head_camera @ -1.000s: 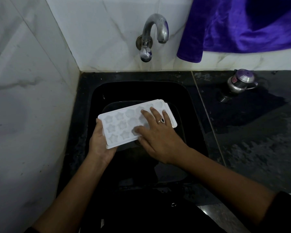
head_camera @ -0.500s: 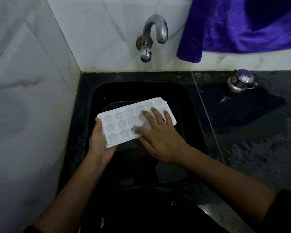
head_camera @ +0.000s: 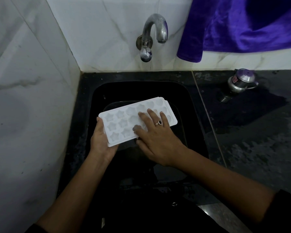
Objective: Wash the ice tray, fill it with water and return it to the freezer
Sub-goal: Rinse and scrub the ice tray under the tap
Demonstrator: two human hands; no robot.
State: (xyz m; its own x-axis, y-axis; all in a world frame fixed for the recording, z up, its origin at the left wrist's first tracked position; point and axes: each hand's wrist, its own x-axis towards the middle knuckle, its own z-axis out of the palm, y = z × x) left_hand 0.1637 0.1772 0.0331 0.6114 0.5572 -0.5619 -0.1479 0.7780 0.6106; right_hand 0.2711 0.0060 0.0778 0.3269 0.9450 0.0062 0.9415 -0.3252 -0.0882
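Learner: Bench (head_camera: pixel 250 140) of dark stone carries the black sink (head_camera: pixel 88 105). Where is the ice tray?

Teacher: Ice tray (head_camera: pixel 123 122) is above the sink basin, a little tilted, with the moulds facing up. Left grip (head_camera: pixel 100 140) curls around its near-left end and carries it. Right grip (head_camera: pixel 158 140) lies flat on the moulds, fingers (head_camera: pixel 152 115) straight, holding nothing.

Learner: Which step is this?

Teacher: Washing, I judge; the fingers seem to rub the moulds. Filling is not yet begun, and no water comes from the tap (head_camera: pixel 151 36).

Learner: And next?

Teacher: Probably the right grip must reach the tap and open it, while the left brings the tray under the spout and keeps it level.
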